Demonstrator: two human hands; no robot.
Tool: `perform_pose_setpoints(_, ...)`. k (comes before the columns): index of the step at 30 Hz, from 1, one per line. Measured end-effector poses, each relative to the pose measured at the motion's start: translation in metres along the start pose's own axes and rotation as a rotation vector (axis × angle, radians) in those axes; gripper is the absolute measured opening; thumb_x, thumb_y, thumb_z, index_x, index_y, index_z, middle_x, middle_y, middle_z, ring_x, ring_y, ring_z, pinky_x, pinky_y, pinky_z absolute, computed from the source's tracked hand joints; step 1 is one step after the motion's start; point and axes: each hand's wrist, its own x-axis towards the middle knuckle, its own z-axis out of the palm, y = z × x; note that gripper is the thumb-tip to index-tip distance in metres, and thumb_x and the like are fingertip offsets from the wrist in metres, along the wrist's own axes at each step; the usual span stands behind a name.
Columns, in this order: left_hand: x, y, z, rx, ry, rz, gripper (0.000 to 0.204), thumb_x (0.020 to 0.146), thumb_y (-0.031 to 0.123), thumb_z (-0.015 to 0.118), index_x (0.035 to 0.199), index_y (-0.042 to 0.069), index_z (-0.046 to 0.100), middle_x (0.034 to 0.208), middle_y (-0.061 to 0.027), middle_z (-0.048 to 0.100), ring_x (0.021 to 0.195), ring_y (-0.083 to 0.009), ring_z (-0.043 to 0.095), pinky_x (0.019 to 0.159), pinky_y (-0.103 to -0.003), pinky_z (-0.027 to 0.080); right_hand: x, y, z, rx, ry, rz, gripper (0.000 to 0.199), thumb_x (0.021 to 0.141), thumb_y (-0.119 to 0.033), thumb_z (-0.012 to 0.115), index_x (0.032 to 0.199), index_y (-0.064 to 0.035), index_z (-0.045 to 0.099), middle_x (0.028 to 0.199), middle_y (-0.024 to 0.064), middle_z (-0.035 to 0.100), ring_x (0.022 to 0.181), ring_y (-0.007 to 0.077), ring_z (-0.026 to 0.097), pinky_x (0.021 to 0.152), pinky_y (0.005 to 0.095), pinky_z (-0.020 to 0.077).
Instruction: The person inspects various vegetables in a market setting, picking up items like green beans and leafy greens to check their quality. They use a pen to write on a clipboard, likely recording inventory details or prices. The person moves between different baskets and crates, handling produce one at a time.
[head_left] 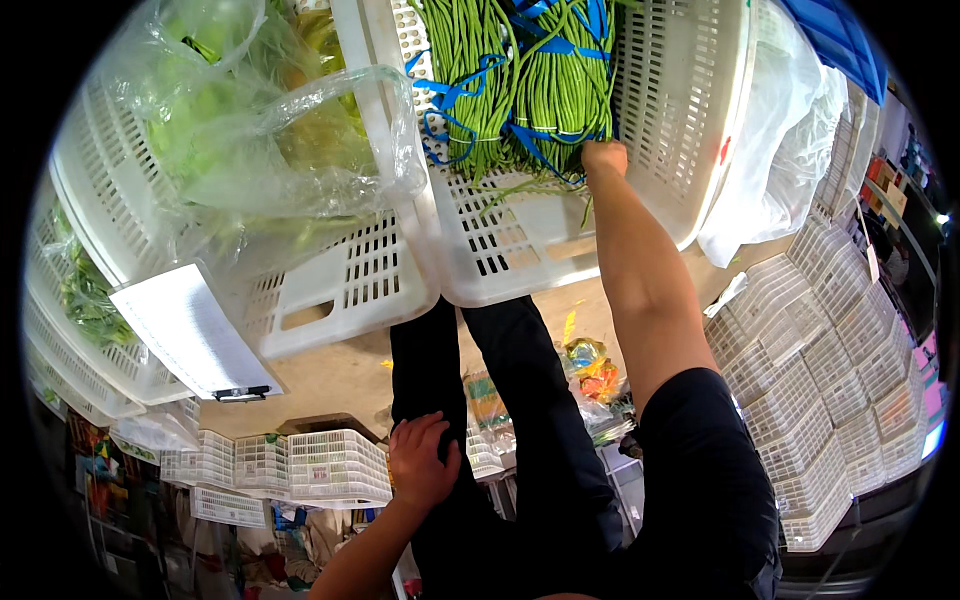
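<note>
Two bundles of green long beans, a left one (470, 95) and a right one (562, 95), lie side by side in a white slotted plastic crate (672, 110). Blue straps (455, 95) are wound around and between them. With its fingers curled, my right hand (606, 158) grips the lower right edge of the right bundle; the fingertips are hidden among the beans. Lower down, my left hand (424, 462) rests on my dark trouser leg, holding nothing, its fingers apart.
Another white crate (310, 320) to the left holds green vegetables in a clear plastic bag (300, 150). A paper pad (195, 335) with a black pen (242, 394) sits at its corner. White plastic (780, 130) hangs over the right side. Stacked white baskets (815, 370) stand at right.
</note>
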Motion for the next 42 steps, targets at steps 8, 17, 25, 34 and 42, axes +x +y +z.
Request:
perform_pose_setpoints(8, 0.002, 0.003, -0.001, 0.033, -0.050, 0.031, 0.037, 0.076, 0.014, 0.072, 0.111, 0.008, 0.062, 0.123, -0.0095, 0.064, 0.115, -0.0328, 0.057, 0.106, -0.049, 0.040, -0.039, -0.025, -0.110, 0.807, -0.374, -0.093, 0.016, 0.086, -0.023, 0.059, 0.082, -0.0072, 0.059, 0.068, 0.0053, 0.054, 0.056, 0.0136, 0.045, 0.047, 0.0287, 0.0333)
perform_pose_setpoints(17, -0.021, -0.018, 0.004, -0.583, 0.370, -0.278, 0.061, 0.090, 0.022, 0.065, 0.142, 0.003, 0.039, 0.143, -0.0166, 0.045, 0.127, -0.0346, 0.050, 0.106, -0.044, 0.041, -0.228, -0.082, -0.303, 0.933, -0.212, -0.763, 0.013, 0.095, -0.019, 0.054, 0.098, -0.0067, 0.055, 0.069, -0.0021, 0.049, 0.060, 0.0068, 0.042, 0.050, 0.0239, 0.0308)
perform_pose_setpoints(25, 0.000, -0.142, -0.047, -1.490, 1.082, -0.888, 0.093, 0.091, 0.070, 0.051, 0.158, 0.017, 0.013, 0.160, -0.0183, 0.020, 0.137, -0.0326, 0.042, 0.112, -0.048, 0.035, -0.274, -0.035, -0.376, 0.853, -0.102, -0.912, 0.031, 0.105, -0.020, 0.049, 0.128, 0.0013, 0.054, 0.069, 0.0002, 0.042, 0.061, 0.0084, 0.039, 0.050, 0.0235, 0.0328)
perform_pose_setpoints(34, 0.057, -0.249, -0.101, -1.987, 0.899, -0.538, 0.050, 0.090, 0.034, 0.074, 0.126, 0.005, 0.056, 0.120, -0.0068, 0.064, 0.110, -0.0213, 0.060, 0.095, -0.039, 0.050, -0.355, -0.005, -0.371, 0.705, -0.229, -0.701, 0.024, 0.103, -0.024, 0.054, 0.117, -0.0045, 0.057, 0.072, -0.0049, 0.044, 0.056, 0.0017, 0.034, 0.044, 0.0206, 0.0252)
perform_pose_setpoints(42, -0.054, -0.160, -0.097, -1.939, 1.129, -0.395, 0.054, 0.090, 0.027, 0.074, 0.131, -0.002, 0.054, 0.125, -0.0088, 0.062, 0.112, -0.0220, 0.060, 0.096, -0.038, 0.050, -0.443, 0.021, -0.412, 0.502, -0.494, -0.805, 0.021, 0.103, -0.018, 0.051, 0.117, -0.0040, 0.058, 0.067, -0.0059, 0.043, 0.053, 0.0026, 0.036, 0.044, 0.0195, 0.0260)
